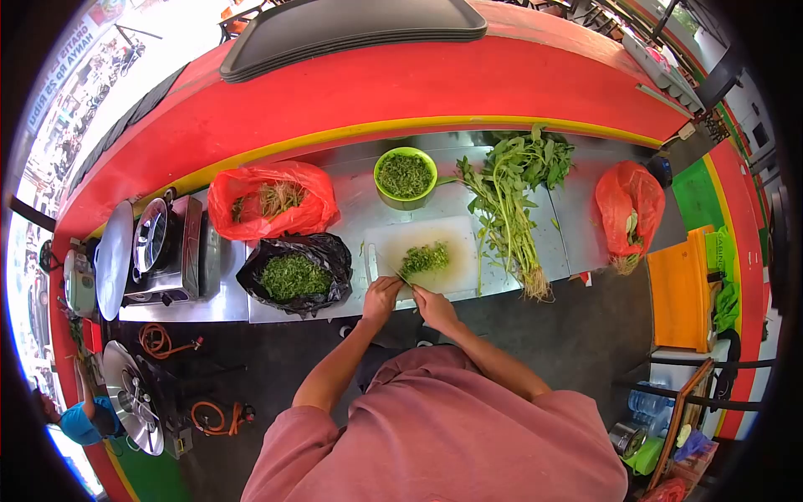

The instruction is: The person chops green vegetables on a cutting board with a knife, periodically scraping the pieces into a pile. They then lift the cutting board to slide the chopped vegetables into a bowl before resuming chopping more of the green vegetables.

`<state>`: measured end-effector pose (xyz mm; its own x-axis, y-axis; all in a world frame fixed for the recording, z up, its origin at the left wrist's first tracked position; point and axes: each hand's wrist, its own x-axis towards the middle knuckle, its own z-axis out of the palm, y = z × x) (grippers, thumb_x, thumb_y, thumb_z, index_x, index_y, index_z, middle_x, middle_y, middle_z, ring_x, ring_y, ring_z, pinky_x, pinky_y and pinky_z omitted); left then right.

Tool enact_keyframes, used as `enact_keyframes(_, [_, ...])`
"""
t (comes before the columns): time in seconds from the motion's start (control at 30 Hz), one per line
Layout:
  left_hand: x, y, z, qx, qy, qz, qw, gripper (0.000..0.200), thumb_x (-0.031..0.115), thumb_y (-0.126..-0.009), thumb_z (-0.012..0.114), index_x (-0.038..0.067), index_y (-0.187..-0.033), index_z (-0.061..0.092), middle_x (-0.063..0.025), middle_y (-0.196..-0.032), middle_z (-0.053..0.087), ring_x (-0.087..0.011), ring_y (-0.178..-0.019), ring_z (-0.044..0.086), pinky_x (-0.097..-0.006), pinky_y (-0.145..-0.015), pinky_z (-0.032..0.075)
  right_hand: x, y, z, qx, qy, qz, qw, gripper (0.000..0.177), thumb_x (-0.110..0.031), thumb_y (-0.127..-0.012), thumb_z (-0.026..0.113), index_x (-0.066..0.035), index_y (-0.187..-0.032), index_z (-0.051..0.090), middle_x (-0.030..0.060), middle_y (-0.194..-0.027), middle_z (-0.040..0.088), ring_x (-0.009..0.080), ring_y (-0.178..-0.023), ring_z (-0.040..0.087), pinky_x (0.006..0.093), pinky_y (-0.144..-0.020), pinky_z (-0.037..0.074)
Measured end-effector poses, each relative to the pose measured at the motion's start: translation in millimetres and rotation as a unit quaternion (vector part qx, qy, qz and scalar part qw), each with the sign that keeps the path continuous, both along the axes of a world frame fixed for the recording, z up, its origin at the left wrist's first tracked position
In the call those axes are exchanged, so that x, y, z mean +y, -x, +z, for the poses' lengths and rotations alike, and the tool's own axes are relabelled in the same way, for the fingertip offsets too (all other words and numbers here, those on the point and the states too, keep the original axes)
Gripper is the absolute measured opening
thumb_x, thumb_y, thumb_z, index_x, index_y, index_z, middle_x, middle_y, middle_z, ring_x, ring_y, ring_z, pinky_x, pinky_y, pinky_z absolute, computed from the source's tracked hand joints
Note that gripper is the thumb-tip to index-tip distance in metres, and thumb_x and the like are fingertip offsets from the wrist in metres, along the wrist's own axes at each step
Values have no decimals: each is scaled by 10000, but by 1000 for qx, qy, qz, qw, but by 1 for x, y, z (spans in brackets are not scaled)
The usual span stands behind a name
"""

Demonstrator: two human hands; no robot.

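A pile of chopped greens (425, 258) lies on a white cutting board (460, 233). At the board's near edge, my left hand (382, 299) is closed, its fingertips pressed together; what they hold is hidden. Close beside it, my right hand (435, 308) is closed around what looks like a knife (405, 279), its thin blade slanting up-left between the hands. The handle is hidden. Right of the board lies a bunch of long-stemmed leafy greens (510, 209) with roots toward me. A green bowl (406, 203) of chopped greens stands behind the board.
Left of the board, a black plastic bag (336, 266) holds chopped greens; behind it, a red bag (314, 219) holds root ends. Another red bag (629, 209) lies far right. A stove (171, 259) stands left. Dark trays (360, 21) rest on the red ledge. Another person (84, 418) is lower left.
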<state>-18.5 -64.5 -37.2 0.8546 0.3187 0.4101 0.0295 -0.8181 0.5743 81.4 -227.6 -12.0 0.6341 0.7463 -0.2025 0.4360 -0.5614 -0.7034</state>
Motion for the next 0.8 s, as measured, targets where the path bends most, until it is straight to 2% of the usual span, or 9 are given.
enact_keyframes(0.03, [0,1,-2,5,-4,0,1000,183,21,-817,679,23,-990,738,-97,-1053,719,-297,-981,667,-409,-883,537,-2,3,4,-21,14,0,1000,344,-313,-1024,518,-198,-1332,620,240,-855,695,463,-785,674,551,-686,532])
enact_keyframes(0.07, [0,1,-5,2,-18,2,1000,189,28,-822,665,40,-997,736,-72,-1048,712,-268,-987,662,-389,-869,530,-2,3,-15,-49,-16,4,999,342,-306,-1024,518,-215,-1339,617,226,-811,693,452,-745,673,547,-658,526])
enact_keyframes(0.17, [-2,0,7,-2,-16,-5,1000,191,29,-823,666,38,-1002,734,-70,-1036,705,-269,-985,661,-393,-861,530,3,0,2,-39,-11,15,999,352,-298,-1025,511,-225,-1356,606,226,-809,691,452,-739,669,544,-657,524])
enact_keyframes(0.43, [-4,5,2,9,-21,9,1000,210,27,-818,670,48,-1018,732,-63,-1092,684,-273,-1034,644,-403,-880,514,13,-10,-11,17,-38,18,999,343,-301,-1032,490,-180,-1324,623,260,-893,688,476,-825,659,565,-730,520])
enact_keyframes(0.67, [-3,9,1,12,-8,9,1000,235,13,-809,665,59,-1032,723,-57,-1106,692,-272,-1035,648,-406,-857,514,6,3,-4,-39,-18,4,999,331,-315,-1029,506,-204,-1311,638,243,-818,690,463,-742,669,565,-658,526])
enact_keyframes(0.8, [-4,8,1,14,-10,5,1000,242,12,-808,665,60,-1037,725,-56,-1099,694,-266,-1041,653,-400,-863,516,14,-2,8,-27,-5,27,999,341,-331,-1031,493,-184,-1310,624,262,-877,699,474,-802,676,570,-694,539])
